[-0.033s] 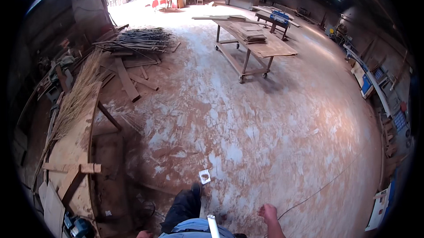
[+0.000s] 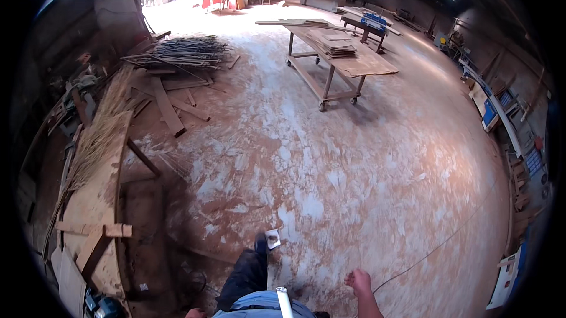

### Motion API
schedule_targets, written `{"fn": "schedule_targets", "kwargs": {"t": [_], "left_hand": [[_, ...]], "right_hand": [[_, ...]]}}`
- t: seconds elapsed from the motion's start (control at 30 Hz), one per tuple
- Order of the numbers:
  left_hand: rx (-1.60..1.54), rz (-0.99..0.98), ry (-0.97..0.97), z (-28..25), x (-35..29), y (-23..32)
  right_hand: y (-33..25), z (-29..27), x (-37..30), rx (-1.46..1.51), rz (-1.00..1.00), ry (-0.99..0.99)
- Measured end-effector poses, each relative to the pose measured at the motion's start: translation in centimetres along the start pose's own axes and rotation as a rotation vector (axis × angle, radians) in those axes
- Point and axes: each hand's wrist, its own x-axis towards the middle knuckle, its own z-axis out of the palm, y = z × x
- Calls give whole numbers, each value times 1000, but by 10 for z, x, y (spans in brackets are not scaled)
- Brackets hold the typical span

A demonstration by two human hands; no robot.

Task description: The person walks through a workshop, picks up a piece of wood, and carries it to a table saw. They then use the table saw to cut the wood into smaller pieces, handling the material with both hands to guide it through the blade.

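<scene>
My right hand [image 2: 358, 281] hangs over the floor at the lower right, fingers curled in and nothing seen in them. Only a small part of my left hand [image 2: 196, 313] shows at the bottom edge; its fingers are hidden. A white strip-like thing [image 2: 284, 302] rises in front of my blue top, and neither hand touches it. My foot in a dark shoe [image 2: 260, 242] is stretched forward beside a small white square [image 2: 272, 239] with a brown patch on the floor.
A wheeled wooden table [image 2: 368, 65] carries stacked thin boards [image 2: 339, 46]. Sticks [image 2: 183, 52] and loose planks [image 2: 168, 108] lie on the left. A workbench [image 2: 97, 200] with dry stalks stands nearer. A thin cord [image 2: 424, 257] crosses the floor at right.
The shoe has come up against the edge of the white square in the view. The workbench at left has slid slightly leftward in the picture. My hands are almost unchanged.
</scene>
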Motion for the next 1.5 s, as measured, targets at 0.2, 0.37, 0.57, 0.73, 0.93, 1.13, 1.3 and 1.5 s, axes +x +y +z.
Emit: {"fn": "schedule_targets", "kwargs": {"t": [0.2, 0.37, 0.57, 0.73, 0.93, 1.13, 1.3, 1.5], "left_hand": [[-15, 56, -47, -116, 103, 236], [9, 291, 206, -287, 267, 409], [-159, 433, 500, -503, 299, 650], [-124, 478, 434, -560, 370, 785], [-57, 143, 114, -548, 420, 742], [5, 101, 24, -602, 436, 868], [70, 279, 77, -697, 557, 991], [309, 449, 219, -848, 680, 1261]], "right_hand": [[-101, 95, 109, -16, -3, -74], [-152, 157, 157, -195, 366, 53], [-254, 249, 275, -333, 387, -12], [-348, 297, 427, -60, 384, 22], [-477, 391, 584, -13, 374, 32], [-650, 472, 690, -69, 209, -27], [-708, 514, 757, -71, 215, 104], [-712, 560, 784, 9, 425, 187]]}}
